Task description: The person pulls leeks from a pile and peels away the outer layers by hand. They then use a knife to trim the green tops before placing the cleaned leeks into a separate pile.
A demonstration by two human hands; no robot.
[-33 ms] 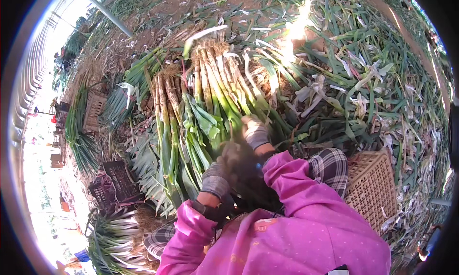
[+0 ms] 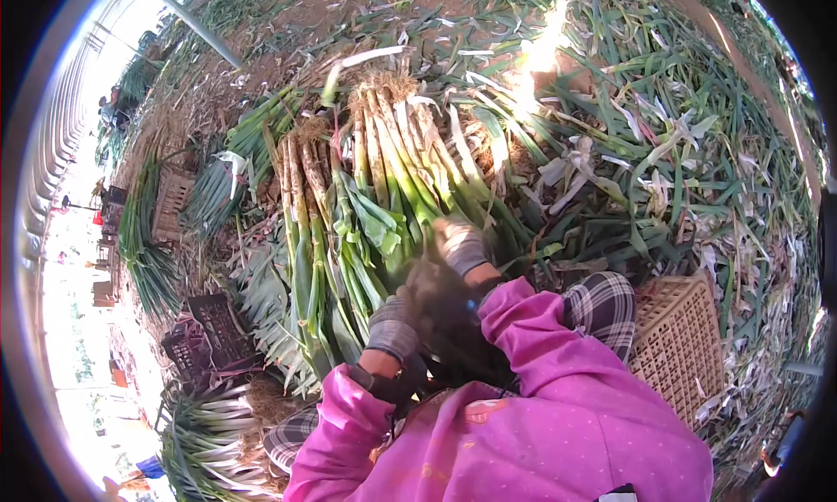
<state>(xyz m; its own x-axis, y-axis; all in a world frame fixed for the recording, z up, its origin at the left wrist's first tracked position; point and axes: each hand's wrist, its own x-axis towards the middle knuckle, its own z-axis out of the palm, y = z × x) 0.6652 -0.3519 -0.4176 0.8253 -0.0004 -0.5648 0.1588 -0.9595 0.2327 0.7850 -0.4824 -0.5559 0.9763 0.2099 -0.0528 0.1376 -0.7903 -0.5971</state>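
Observation:
Long leeks (image 2: 397,153) lie in a wide bundle before me, rooty ends away from me and green leaves toward my lap. My gloved right hand (image 2: 462,245) is over the green part of the bundle, its fingertips bent and smeared by motion. Nearer my body, my gloved left hand (image 2: 394,326) is curled at the lower leaves. A dark blurred patch between the hands hides its fingertips and what they hold. Beyond the root ends is a pale strip of leek leaf (image 2: 370,57), its green end blurred.
A tan slatted plastic crate (image 2: 676,345) stands by my right knee. On the left are a dark crate (image 2: 222,332) and a pile of white-stemmed leeks (image 2: 218,437). Loose leaf scraps (image 2: 645,170) cover the ground ahead and to the right.
The pale leaf strip has shifted left. My right hand has moved slightly down and left, with its fingertips more blurred. My left hand has stayed in place.

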